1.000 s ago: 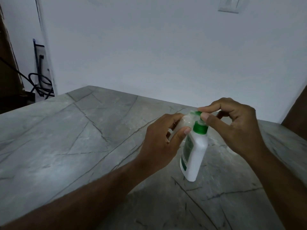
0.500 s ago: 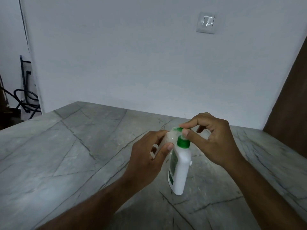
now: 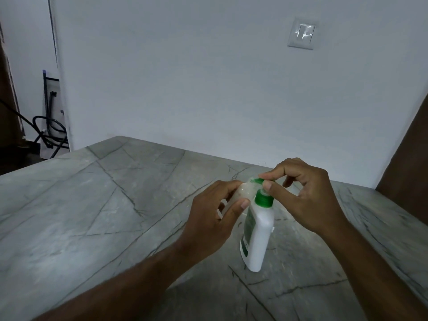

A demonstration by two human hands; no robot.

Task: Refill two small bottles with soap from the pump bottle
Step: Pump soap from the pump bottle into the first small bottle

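Note:
A white pump bottle with a green collar and pump head stands upright on the grey marble table. My right hand pinches the green pump head between thumb and forefinger. My left hand grips a small translucent bottle, tilted with its mouth up against the pump's nozzle. Most of the small bottle is hidden by my fingers. A second small bottle is not visible.
The table runs back to a white wall with a light switch. Black cables and a stand sit on the floor at the far left. A dark wooden panel rises at the right.
My hands and both bottles keep the same pose. Only the camera view has shifted slightly, tilting up from a second ago.

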